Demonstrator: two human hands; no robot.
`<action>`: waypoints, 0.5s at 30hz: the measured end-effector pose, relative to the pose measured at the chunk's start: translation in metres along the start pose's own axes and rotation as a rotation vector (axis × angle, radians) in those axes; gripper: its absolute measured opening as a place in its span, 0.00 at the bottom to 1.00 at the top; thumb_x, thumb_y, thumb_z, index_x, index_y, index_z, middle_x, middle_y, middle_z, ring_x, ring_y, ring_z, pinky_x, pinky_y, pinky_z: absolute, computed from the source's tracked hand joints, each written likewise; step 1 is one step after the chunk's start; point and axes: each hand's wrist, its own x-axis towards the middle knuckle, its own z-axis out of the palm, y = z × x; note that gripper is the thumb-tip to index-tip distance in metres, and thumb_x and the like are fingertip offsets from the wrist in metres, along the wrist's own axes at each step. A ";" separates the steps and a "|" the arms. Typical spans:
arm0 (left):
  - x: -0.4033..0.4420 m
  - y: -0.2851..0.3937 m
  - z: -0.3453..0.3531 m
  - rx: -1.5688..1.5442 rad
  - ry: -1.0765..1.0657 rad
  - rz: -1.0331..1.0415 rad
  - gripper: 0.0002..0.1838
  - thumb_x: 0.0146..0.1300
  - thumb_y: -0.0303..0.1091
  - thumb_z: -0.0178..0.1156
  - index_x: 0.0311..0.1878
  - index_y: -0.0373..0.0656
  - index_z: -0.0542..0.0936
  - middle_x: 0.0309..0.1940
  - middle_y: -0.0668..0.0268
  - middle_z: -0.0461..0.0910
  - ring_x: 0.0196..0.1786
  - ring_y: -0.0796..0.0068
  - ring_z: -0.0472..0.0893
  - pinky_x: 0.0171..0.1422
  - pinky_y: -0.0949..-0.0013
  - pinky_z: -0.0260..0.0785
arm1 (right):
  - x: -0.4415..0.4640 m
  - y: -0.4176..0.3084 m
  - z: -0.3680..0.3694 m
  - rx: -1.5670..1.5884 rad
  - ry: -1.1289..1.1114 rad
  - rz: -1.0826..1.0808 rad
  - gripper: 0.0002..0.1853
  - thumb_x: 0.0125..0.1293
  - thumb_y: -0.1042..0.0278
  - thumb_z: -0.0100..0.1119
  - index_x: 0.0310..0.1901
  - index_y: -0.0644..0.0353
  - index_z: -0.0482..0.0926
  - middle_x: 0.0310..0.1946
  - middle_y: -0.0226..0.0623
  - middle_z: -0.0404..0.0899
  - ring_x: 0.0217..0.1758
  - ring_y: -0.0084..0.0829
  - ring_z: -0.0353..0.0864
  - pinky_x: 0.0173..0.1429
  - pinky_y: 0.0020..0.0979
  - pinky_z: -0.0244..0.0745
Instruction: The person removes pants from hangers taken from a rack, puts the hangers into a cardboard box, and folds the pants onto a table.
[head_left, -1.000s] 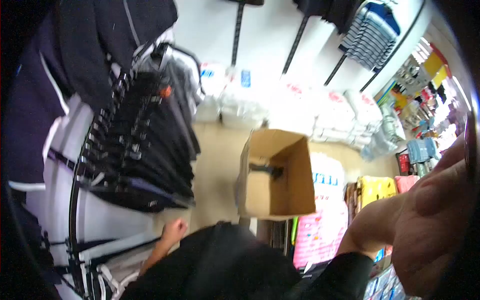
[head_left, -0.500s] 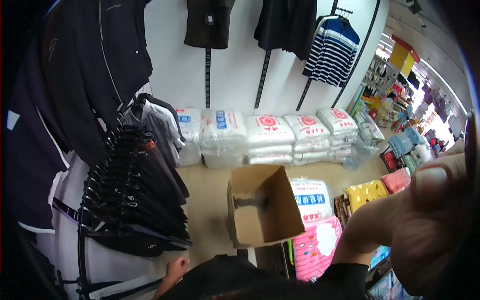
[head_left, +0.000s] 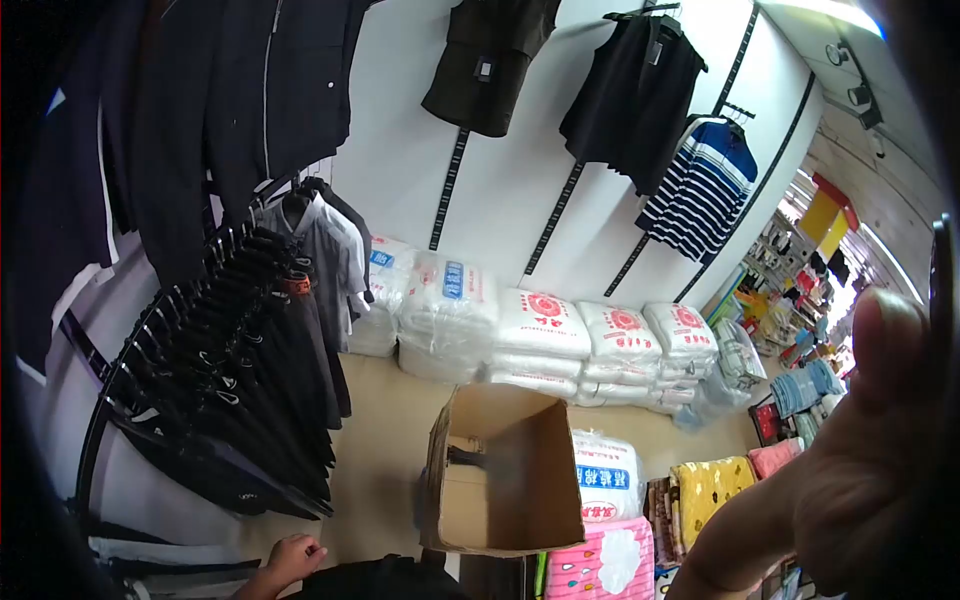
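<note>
Box point(head_left: 540, 475) between hanging clothes point(head_left: 240, 400), left, and folded blankets point(head_left: 712, 495), right, with stacked packages point(head_left: 540, 330) behind.

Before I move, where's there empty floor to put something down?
Bare floor shows between the black clothes and the cardboard box, and between the stacked white bags and the yellow bundle. It's crowded right of the box: pink bundle, plastic-wrapped bag.

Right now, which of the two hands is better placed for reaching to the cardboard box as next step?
Probably left. The left hand is low, closer to the cardboard box in this view, and looks empty. The right hand is raised close to the camera.
</note>
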 end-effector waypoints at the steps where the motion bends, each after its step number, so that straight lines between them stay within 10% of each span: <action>1: 0.000 0.010 -0.008 -0.023 -0.001 -0.023 0.15 0.63 0.46 0.69 0.34 0.43 0.83 0.31 0.58 0.85 0.36 0.56 0.87 0.44 0.56 0.79 | 0.000 0.002 0.002 0.006 0.000 -0.003 0.08 0.69 0.66 0.65 0.45 0.58 0.84 0.46 0.45 0.86 0.44 0.35 0.86 0.49 0.33 0.82; 15: 0.001 0.034 -0.012 0.014 -0.136 -0.211 0.16 0.68 0.49 0.64 0.38 0.44 0.84 0.34 0.57 0.85 0.40 0.52 0.86 0.45 0.54 0.78 | 0.010 0.018 0.016 0.146 -0.111 0.093 0.09 0.67 0.63 0.68 0.45 0.56 0.86 0.45 0.44 0.87 0.46 0.39 0.87 0.51 0.34 0.83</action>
